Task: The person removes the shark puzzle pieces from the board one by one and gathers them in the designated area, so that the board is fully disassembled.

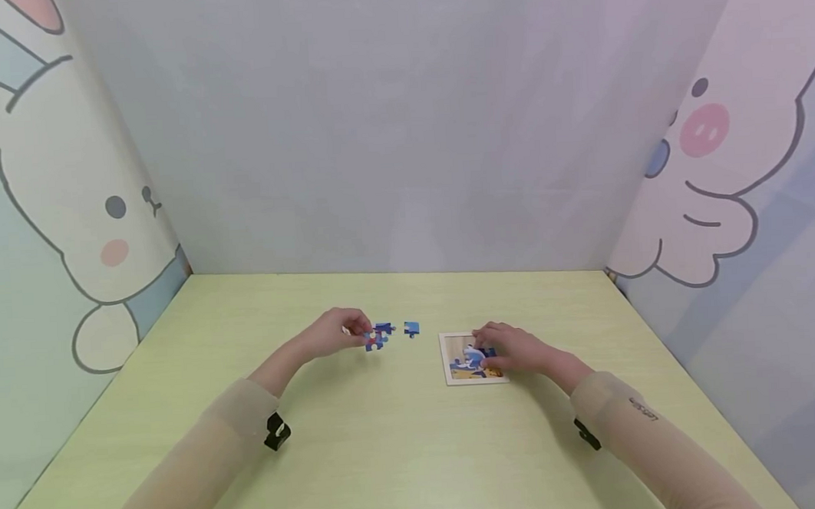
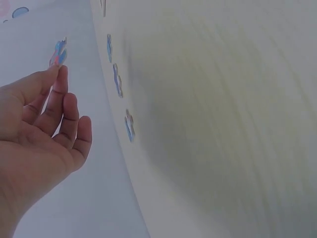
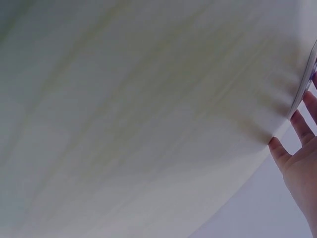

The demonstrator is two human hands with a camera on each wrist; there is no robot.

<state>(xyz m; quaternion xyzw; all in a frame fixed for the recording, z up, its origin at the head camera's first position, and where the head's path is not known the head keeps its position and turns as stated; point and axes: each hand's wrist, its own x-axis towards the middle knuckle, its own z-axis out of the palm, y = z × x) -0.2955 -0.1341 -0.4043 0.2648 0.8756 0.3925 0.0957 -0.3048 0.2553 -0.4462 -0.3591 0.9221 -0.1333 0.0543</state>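
My left hand (image 1: 334, 334) pinches a blue-and-red jigsaw piece (image 1: 374, 341) between thumb and index finger, held up off the table in the left wrist view; its other fingers curve loosely. More loose blue jigsaw pieces lie flat near it, one piece (image 2: 130, 125) below the hand and another piece (image 1: 411, 329) farther right. My right hand (image 1: 516, 349) rests over the right side of a white-rimmed puzzle tray (image 1: 458, 384). Its fingers look fairly straight in the right wrist view and touch the tray's edge (image 3: 302, 87). Joined pieces (image 1: 470, 359) show in the tray, partly covered by the hand.
A pale yellow-green table (image 1: 404, 454) spreads under both arms. A grey curtain (image 1: 387, 132) closes off the back, with cartoon-printed side panels at left and right. Each sleeve has a black device (image 1: 276, 432) under the wrist.
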